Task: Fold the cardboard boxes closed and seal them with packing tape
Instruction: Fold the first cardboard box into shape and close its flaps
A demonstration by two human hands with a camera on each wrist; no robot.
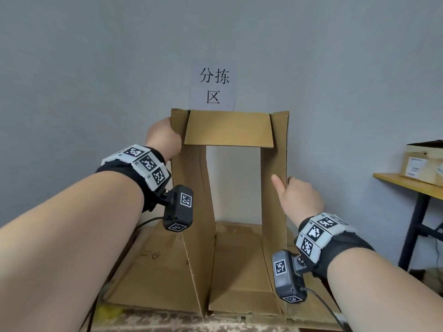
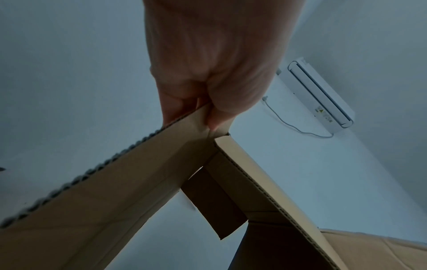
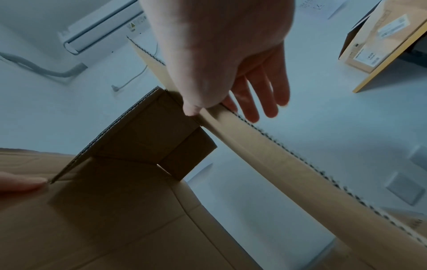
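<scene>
Two hands on one upright cardboard box [image 1: 199,212], left hand [image 1: 163,137] pinching its top corner, right hand [image 1: 300,200] gripping its right panel edge

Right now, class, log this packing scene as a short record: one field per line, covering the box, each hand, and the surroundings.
Box: cardboard box opened into a tube, ends unclosed, wall visible through it
Top flap: short flap hanging down at the far end
Left hand: left hand grips the left panel's upper edge
Right hand: right hand pinches the right panel's edge, thumb inside
Underneath: flat cardboard
Wall: paper sign
Right side: table with a labelled carton
Tape: none in view
</scene>
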